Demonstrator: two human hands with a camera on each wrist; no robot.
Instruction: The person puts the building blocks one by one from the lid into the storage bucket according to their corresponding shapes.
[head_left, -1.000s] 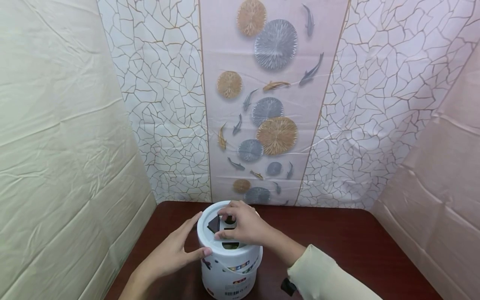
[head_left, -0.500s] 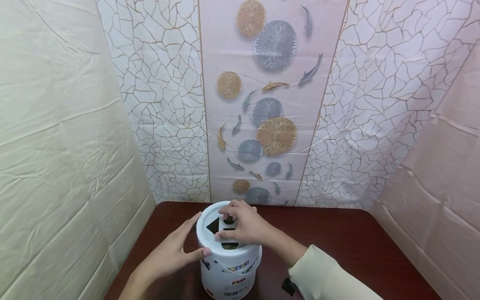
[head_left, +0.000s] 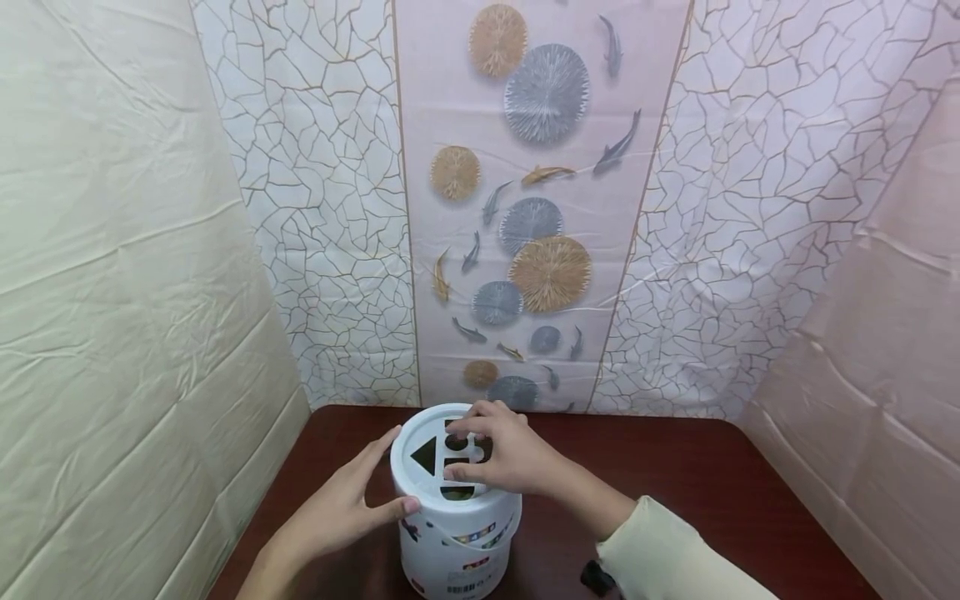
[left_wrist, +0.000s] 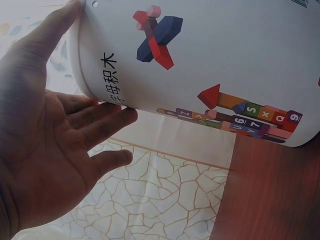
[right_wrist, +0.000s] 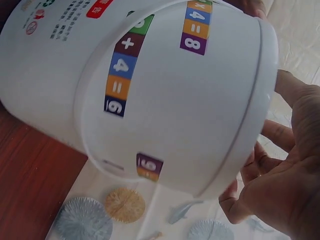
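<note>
A white bucket (head_left: pixel 459 546) with printed coloured letter and number blocks stands upright on the table. Its white lid (head_left: pixel 412 423) has several cut-outs, among them a triangular hole (head_left: pixel 425 456) on the left. My left hand (head_left: pixel 337 510) rests on the bucket's left side, thumb at the near rim and fingers spread along the far side. In the left wrist view, that hand (left_wrist: pixel 50 145) has fairly straight fingers touching the bucket's edge. Above the lid's right half hovers my right hand (head_left: pixel 513 454), fingers loosely bent and nothing visible between them; it covers some cut-outs.
The dark red wooden table (head_left: pixel 637 492) extends on both sides of the bucket. A thin white carrying handle (right_wrist: pixel 82 125) hangs against the bucket's side. Patterned cloth (head_left: pixel 555 208) hangs behind the table, with plain beige cloth (head_left: pixel 127 292) at the left.
A dark triangular block stood up in the triangular hole a second ago; it has gone down out of sight. My right hand has shifted slightly right, away from that hole. My left hand stays put.
</note>
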